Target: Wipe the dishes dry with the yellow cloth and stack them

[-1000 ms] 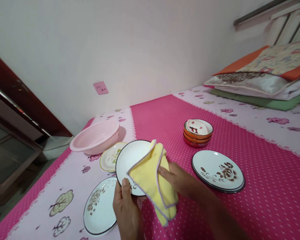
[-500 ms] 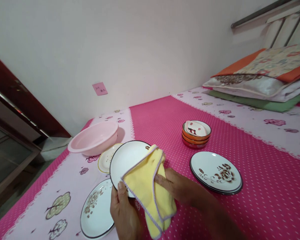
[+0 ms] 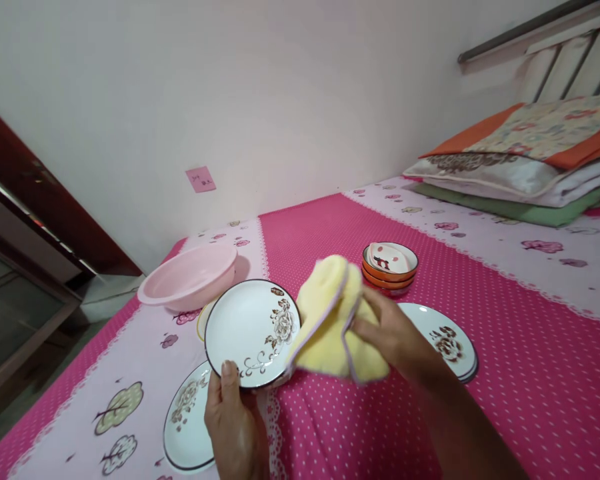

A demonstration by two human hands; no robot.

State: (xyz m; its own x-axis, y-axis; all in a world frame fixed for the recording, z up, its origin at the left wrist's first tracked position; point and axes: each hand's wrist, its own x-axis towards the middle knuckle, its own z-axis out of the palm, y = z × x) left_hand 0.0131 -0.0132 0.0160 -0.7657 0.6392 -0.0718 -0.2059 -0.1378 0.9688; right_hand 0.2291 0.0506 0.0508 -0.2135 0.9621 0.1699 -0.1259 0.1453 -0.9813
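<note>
Left hand (image 3: 237, 427) grips a rose-patterned plate (image 3: 245, 323), right hand (image 3: 387, 327) a yellow cloth (image 3: 330, 327)

From where I stand, the dark-rimmed white plate is up off the pink bedspread (image 3: 350, 427), tilted, its brown rose facing the person. The left hand is closed on its lower edge, thumb over the rim. The right hand is closed around the cloth, which has lilac edging and bunches up right beside the plate; a lower corner meets the plate's right rim, though I can't tell whether it touches or just overlaps in my view.

Below, a 2nd flowered plate (image 3: 187, 427) lies on the bedspread, partly behind the left hand. A yellow-rimmed plate (image 3: 203, 323) peeks out from behind the held plate, near a pink plastic basin (image 3: 207, 290). Over to the right sits a stack of orange and red bowls (image 3: 390, 277), with a small face-patterned bowl (image 3: 380, 255) nested in the top. Nearer the person is a short stack of flowered plates (image 3: 443, 333), partly hidden by the right forearm. Pillows (image 3: 510, 177) are piled in the far right corner.
</note>
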